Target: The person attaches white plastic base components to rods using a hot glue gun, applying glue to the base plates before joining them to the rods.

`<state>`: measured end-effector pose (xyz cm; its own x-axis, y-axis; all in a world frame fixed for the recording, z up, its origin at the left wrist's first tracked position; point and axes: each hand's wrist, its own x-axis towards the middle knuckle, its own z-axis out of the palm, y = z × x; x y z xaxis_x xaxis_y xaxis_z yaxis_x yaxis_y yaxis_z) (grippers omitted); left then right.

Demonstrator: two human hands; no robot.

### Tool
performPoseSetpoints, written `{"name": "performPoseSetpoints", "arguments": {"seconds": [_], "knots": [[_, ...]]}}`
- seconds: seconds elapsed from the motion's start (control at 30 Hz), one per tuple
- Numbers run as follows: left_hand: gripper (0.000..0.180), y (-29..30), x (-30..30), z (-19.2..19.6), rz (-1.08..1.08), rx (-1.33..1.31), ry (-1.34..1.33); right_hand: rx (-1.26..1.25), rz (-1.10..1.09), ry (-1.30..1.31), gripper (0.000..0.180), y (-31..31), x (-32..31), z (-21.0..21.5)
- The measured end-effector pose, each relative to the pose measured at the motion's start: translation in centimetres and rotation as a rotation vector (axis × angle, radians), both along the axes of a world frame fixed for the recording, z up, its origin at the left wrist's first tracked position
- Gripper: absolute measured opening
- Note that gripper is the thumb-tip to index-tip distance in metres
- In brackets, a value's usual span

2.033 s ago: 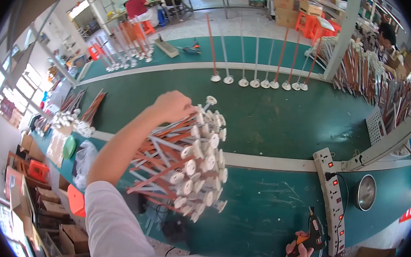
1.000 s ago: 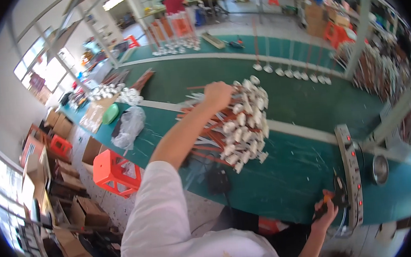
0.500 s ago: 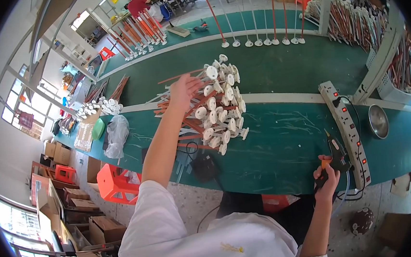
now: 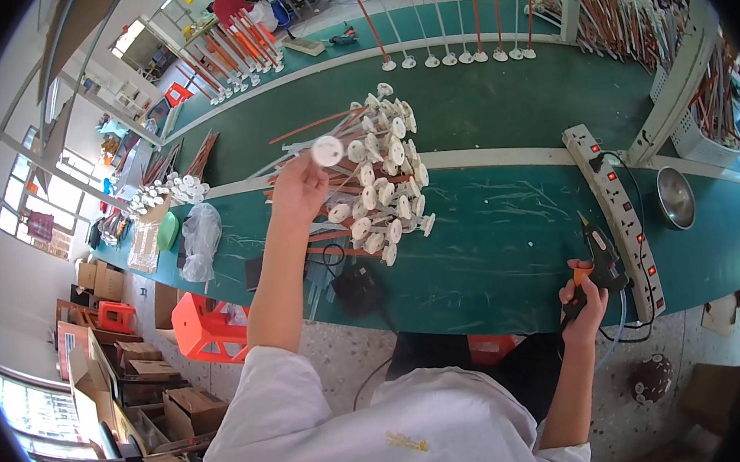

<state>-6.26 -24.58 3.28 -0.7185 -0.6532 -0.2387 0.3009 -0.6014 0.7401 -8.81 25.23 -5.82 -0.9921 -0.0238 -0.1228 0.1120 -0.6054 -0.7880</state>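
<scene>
My left hand (image 4: 300, 189) is closed on a rod with a round white disc end (image 4: 327, 151), lifted at the left edge of a heap; most of that rod is hidden by the fingers. The heap of red and grey rods with white disc ends (image 4: 387, 173) lies on the green table (image 4: 494, 260), discs toward the right. At the right, my right hand (image 4: 583, 308) grips a black glue gun (image 4: 603, 260) with an orange trigger, its nozzle pointing up and away from me. The gun is just left of the power strip.
A long white power strip (image 4: 617, 220) with lit red switches and cables lies beside a metal bowl (image 4: 675, 198). Rods stand upright on their discs along the far side (image 4: 465, 57). A black adapter (image 4: 359, 291) with a cord and a plastic bag (image 4: 201, 242) lie on the table.
My left hand has gone from reaching over the heap with stretched fingers to closing on one rod, drawing its disc left and nearer. My right hand still holds the glue gun.
</scene>
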Motion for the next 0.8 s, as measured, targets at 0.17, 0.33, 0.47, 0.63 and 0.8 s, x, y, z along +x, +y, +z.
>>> {"name": "performPoseSetpoints", "arguments": {"seconds": [0.17,0.33,0.47,0.63,0.8], "knots": [[0.013,8.5,4.8,1.0,-0.072,0.114,0.207,0.003,0.017,0.031,0.024,0.8,0.0,-0.2],[0.039,17.5,5.7,1.4,-0.220,0.038,0.232,0.009,-0.035,-0.012,0.023,0.2,0.5,0.8],[0.046,22.0,6.8,0.2,-0.224,-0.576,0.062,0.240,0.076,-0.021,0.030,-0.2,0.8,1.2],[0.034,24.6,7.5,-2.3,-0.239,-0.934,-0.064,0.149,0.298,-0.024,0.029,-0.4,7.6,1.9],[0.016,26.2,7.8,-5.0,-0.234,-1.196,-0.127,0.432,0.334,0.182,0.022,-1.1,11.8,0.8]]}}
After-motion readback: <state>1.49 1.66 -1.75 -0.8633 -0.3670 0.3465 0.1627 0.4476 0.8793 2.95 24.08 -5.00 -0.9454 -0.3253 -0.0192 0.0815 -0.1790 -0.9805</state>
